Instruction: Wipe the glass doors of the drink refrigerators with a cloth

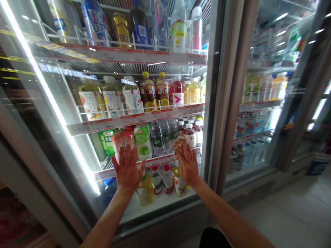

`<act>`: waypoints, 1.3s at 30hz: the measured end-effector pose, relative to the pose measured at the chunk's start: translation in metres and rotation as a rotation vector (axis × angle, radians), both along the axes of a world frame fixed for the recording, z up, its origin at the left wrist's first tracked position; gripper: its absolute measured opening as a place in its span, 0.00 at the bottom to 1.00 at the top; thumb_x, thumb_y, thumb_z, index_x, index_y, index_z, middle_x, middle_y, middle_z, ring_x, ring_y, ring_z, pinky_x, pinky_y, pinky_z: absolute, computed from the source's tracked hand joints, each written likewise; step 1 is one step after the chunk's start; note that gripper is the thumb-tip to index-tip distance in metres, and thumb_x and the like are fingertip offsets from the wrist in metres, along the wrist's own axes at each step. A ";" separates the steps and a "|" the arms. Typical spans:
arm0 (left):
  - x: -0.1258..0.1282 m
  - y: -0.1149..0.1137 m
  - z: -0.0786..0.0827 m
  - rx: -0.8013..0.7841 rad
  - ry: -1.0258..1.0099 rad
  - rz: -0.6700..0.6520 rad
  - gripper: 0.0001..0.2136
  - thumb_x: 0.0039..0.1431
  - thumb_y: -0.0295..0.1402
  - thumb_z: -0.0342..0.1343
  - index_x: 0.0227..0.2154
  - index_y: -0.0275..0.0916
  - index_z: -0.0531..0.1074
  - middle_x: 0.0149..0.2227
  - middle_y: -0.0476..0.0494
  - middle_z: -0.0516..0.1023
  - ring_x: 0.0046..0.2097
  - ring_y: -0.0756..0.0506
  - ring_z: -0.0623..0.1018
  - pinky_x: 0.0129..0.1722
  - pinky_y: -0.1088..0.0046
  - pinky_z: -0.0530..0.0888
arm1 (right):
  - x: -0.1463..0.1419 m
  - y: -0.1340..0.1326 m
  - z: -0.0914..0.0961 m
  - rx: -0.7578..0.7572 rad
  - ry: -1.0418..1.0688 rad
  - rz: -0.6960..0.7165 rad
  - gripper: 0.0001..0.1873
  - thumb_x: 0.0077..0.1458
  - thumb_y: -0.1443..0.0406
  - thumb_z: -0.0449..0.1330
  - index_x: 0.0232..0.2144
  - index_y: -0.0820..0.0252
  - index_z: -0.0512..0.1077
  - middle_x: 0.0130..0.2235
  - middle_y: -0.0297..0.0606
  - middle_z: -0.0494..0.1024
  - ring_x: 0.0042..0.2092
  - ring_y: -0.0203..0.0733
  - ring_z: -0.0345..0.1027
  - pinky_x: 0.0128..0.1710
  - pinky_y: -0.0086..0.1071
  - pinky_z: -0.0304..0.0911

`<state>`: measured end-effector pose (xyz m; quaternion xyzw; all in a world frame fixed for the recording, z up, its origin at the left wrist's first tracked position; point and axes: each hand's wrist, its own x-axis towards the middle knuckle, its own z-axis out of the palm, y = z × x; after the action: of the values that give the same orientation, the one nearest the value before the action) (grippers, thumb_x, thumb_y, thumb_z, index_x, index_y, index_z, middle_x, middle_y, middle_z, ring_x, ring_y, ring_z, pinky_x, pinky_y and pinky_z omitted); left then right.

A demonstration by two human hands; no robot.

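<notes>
A glass-fronted drinks fridge fills the view, its glass door (85,148) in front of both hands. Against the glass, on the left, my left hand (127,170) lies flat with its fingers spread and holds nothing. My right hand (190,167) presses a crumpled beige cloth (180,146) to the same pane, farther right. Behind the glass near my left hand are a red bottle (122,137) and a green and white bottle (142,141). Beyond the cloth stand small dark bottles with white caps (189,134).
Shelves above hold tea bottles (110,96) and larger bottles and cans (139,26). A metal door frame (231,96) runs upright at the right, beside a second fridge section with more drinks (254,120). Pale floor tiles (281,206) show at lower right.
</notes>
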<state>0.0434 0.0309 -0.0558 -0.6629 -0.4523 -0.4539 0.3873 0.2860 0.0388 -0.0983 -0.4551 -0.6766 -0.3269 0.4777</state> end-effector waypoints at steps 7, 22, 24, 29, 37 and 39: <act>0.002 0.001 -0.001 0.029 0.003 0.006 0.35 0.59 0.38 0.51 0.64 0.42 0.39 0.67 0.40 0.43 0.67 0.42 0.41 0.64 0.55 0.37 | 0.006 0.006 0.011 0.082 0.238 -0.085 0.31 0.57 0.71 0.47 0.63 0.62 0.50 0.67 0.49 0.40 0.67 0.54 0.35 0.60 0.54 0.49; 0.000 0.000 -0.001 0.014 0.012 0.022 0.34 0.60 0.38 0.51 0.64 0.42 0.39 0.66 0.39 0.44 0.67 0.43 0.41 0.64 0.55 0.37 | -0.037 0.003 0.023 0.014 0.002 0.041 0.35 0.55 0.72 0.49 0.64 0.54 0.48 0.67 0.39 0.47 0.67 0.49 0.35 0.62 0.50 0.44; 0.000 -0.001 -0.001 0.019 0.016 0.024 0.34 0.60 0.37 0.51 0.64 0.41 0.39 0.66 0.39 0.44 0.67 0.43 0.41 0.64 0.55 0.38 | -0.039 0.001 0.021 -0.006 -0.089 0.084 0.34 0.54 0.72 0.49 0.63 0.52 0.51 0.66 0.37 0.52 0.67 0.47 0.37 0.64 0.49 0.41; -0.001 0.000 -0.002 0.002 0.011 0.014 0.34 0.60 0.37 0.50 0.64 0.43 0.38 0.66 0.40 0.44 0.67 0.42 0.42 0.64 0.53 0.39 | -0.013 0.011 0.039 0.118 0.296 -0.082 0.31 0.58 0.71 0.46 0.63 0.57 0.50 0.67 0.46 0.45 0.67 0.53 0.38 0.60 0.56 0.45; -0.004 -0.005 -0.001 0.010 0.032 0.043 0.34 0.60 0.37 0.51 0.64 0.42 0.39 0.66 0.40 0.46 0.67 0.43 0.44 0.65 0.55 0.41 | -0.057 -0.003 0.026 0.010 -0.140 0.120 0.32 0.53 0.72 0.50 0.61 0.53 0.56 0.64 0.37 0.57 0.67 0.46 0.39 0.64 0.49 0.38; -0.007 -0.007 -0.001 0.007 0.060 0.041 0.34 0.60 0.36 0.51 0.64 0.43 0.39 0.65 0.40 0.48 0.67 0.44 0.44 0.65 0.57 0.41 | -0.039 0.003 0.034 0.058 -0.016 0.071 0.31 0.54 0.72 0.49 0.61 0.54 0.56 0.65 0.40 0.53 0.67 0.48 0.38 0.63 0.50 0.40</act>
<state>0.0365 0.0242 -0.0569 -0.6653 -0.4523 -0.4274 0.4124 0.2474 0.0421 -0.0645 -0.4141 -0.6865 -0.3328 0.4964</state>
